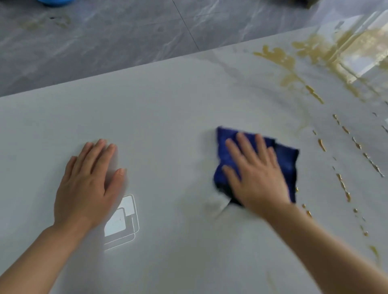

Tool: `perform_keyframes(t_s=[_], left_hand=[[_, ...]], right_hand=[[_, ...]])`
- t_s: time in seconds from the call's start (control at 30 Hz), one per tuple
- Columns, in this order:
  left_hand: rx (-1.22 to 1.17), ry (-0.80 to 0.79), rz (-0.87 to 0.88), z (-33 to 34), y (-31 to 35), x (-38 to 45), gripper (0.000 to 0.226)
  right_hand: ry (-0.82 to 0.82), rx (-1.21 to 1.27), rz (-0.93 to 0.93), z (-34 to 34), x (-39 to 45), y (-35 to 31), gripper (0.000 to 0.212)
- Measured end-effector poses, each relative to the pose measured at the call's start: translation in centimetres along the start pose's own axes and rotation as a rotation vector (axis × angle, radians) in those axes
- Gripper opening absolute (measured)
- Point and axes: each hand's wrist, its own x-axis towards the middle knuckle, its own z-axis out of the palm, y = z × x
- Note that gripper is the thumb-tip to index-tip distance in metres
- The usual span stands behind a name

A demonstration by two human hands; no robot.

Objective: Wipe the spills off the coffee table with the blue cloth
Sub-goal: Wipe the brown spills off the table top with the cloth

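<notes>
The blue cloth (287, 159) lies folded on the pale grey coffee table (168, 109), right of centre. My right hand (256, 174) presses flat on it with straight, spread fingers. Yellow-brown spills (310, 56) cover the table's far right, and streaks and drops of the same liquid (344, 188) run in lines to the right of the cloth. My left hand (88, 184) rests flat on the bare table at the left, fingers straight, holding nothing.
The table's far edge (147, 64) runs diagonally across the view, with grey marble floor tiles (105, 42) beyond it. A blue object (54, 2) sits on the floor at the top left. A bright window reflection (121, 222) lies by my left wrist.
</notes>
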Motion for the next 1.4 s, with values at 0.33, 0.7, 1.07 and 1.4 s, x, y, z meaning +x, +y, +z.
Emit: perform_keyframes(t_s=[0.33, 0.7, 1.07, 1.4], left_hand=[[0.001, 0.027, 0.012, 0.1, 0.0, 0.1, 0.068], [0.001, 0.017, 0.0, 0.0, 0.0, 0.1, 0.07], [0.0, 0.011, 0.001, -0.2, 0.2, 0.0, 0.07], [-0.005, 0.004, 0.019, 0.2, -0.3, 0.2, 0.063]], right_hand=[[-0.076, -0.013, -0.061, 0.7, -9.8, 1.0, 0.067], [-0.069, 0.075, 0.279, -0.8, -5.8, 8.3, 0.064], [-0.035, -0.046, -0.152, 1.2, -8.6, -2.6, 0.055], [-0.061, 0.044, 0.051, 1.1, -12.8, -0.7, 0.06]])
